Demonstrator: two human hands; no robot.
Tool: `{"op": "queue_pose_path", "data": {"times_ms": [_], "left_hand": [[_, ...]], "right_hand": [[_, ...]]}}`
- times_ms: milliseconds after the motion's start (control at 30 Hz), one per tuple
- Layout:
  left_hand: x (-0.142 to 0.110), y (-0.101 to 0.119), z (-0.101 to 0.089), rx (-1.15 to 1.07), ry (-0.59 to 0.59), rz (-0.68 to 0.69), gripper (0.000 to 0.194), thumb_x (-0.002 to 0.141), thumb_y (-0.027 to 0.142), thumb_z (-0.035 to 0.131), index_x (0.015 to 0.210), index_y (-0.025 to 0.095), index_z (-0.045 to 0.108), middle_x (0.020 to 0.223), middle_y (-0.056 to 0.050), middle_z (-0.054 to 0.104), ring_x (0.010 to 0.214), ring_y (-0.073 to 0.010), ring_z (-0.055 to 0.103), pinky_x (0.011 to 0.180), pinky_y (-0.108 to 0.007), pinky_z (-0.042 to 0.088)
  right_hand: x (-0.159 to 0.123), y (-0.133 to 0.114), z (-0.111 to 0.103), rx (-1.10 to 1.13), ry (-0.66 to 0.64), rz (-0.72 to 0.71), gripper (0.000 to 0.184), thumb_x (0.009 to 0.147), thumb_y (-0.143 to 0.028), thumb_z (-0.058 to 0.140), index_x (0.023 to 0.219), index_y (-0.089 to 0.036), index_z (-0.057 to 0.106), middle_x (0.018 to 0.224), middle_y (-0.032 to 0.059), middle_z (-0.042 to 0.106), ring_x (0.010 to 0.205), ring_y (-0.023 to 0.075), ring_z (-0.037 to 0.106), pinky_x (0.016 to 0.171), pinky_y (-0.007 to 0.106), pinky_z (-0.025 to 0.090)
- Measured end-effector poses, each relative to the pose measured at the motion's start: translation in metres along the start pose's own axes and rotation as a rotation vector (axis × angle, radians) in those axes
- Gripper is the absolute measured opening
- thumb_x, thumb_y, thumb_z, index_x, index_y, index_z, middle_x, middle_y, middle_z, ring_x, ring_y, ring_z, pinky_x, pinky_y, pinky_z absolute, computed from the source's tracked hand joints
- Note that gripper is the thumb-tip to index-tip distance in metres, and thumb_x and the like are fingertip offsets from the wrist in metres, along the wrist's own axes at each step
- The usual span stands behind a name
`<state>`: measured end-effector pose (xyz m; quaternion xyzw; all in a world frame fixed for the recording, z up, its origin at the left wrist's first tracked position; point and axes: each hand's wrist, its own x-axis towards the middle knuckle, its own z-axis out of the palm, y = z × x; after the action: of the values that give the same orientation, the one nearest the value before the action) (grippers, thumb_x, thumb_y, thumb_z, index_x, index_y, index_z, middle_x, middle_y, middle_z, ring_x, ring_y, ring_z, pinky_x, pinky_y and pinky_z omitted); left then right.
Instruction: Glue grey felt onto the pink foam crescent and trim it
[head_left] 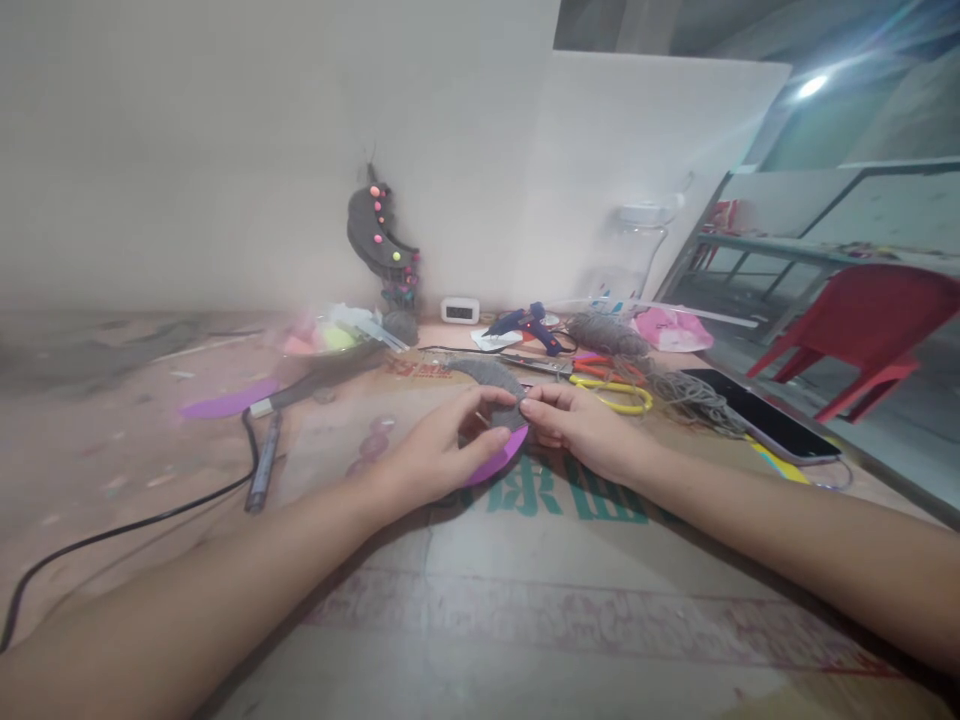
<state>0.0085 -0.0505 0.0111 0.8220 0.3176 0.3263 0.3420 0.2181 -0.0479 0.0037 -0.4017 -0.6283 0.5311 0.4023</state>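
A crescent-shaped piece lies between my hands, its upper arc covered in grey yarn and its lower part a bare purple sheet. My left hand grips it from the left, thumb and fingers closing around the curve where grey meets purple. At its right edge my right hand pinches with thumb and forefinger, the other fingers curled under. Whether a loose yarn end is in that pinch is too small to tell. Just beyond are yellow-handled scissors.
A finished grey moon with pompoms hangs on the wall. Behind my hands are a blue glue gun, grey yarn and a small clock. A phone lies right; a marker and black cable lie left.
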Motion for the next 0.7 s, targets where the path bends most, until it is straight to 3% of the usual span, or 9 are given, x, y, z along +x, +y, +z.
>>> {"op": "queue_pose_path", "data": {"times_ms": [200, 500, 567, 700], "left_hand": [[0.0031, -0.0065, 0.0016, 0.034, 0.089, 0.009, 0.030, 0.089, 0.034, 0.049, 0.114, 0.020, 0.056, 0.085, -0.002, 0.059, 0.078, -0.0150, 0.056, 0.073, -0.029, 0.047], [0.0042, -0.0080, 0.0021, -0.001, 0.109, -0.007, 0.027, 0.089, 0.034, 0.050, 0.110, 0.020, 0.057, 0.088, -0.003, 0.059, 0.075, -0.0136, 0.055, 0.068, -0.027, 0.046], [0.0045, -0.0097, 0.0022, -0.003, 0.130, -0.007, 0.026, 0.088, 0.033, 0.050, 0.110, 0.020, 0.057, 0.084, -0.002, 0.059, 0.075, -0.0140, 0.055, 0.067, -0.027, 0.045], [0.0046, -0.0103, 0.0013, -0.001, 0.161, -0.014, 0.026, 0.089, 0.032, 0.050, 0.110, 0.019, 0.057, 0.080, -0.001, 0.058, 0.074, -0.0148, 0.055, 0.067, -0.027, 0.044]], "right_hand": [[-0.0008, -0.0010, 0.0012, -0.046, -0.006, -0.002, 0.038, 0.080, -0.053, 0.062, 0.071, -0.018, 0.050, 0.050, -0.0092, 0.034, 0.046, 0.0060, 0.028, 0.047, 0.023, 0.021], [-0.0012, -0.0028, 0.0025, -0.076, -0.024, -0.015, 0.038, 0.083, -0.053, 0.059, 0.071, -0.018, 0.049, 0.050, -0.0088, 0.034, 0.045, 0.0062, 0.029, 0.046, 0.023, 0.023], [-0.0003, -0.0026, 0.0027, -0.042, -0.007, -0.045, 0.040, 0.085, -0.056, 0.053, 0.076, -0.017, 0.053, 0.053, -0.0077, 0.036, 0.046, 0.0062, 0.029, 0.045, 0.023, 0.022], [-0.0011, -0.0080, 0.0041, -0.058, 0.126, -0.051, 0.043, 0.083, -0.056, 0.055, 0.104, -0.019, 0.056, 0.058, -0.0070, 0.040, 0.046, 0.0074, 0.035, 0.043, 0.022, 0.027]]}}
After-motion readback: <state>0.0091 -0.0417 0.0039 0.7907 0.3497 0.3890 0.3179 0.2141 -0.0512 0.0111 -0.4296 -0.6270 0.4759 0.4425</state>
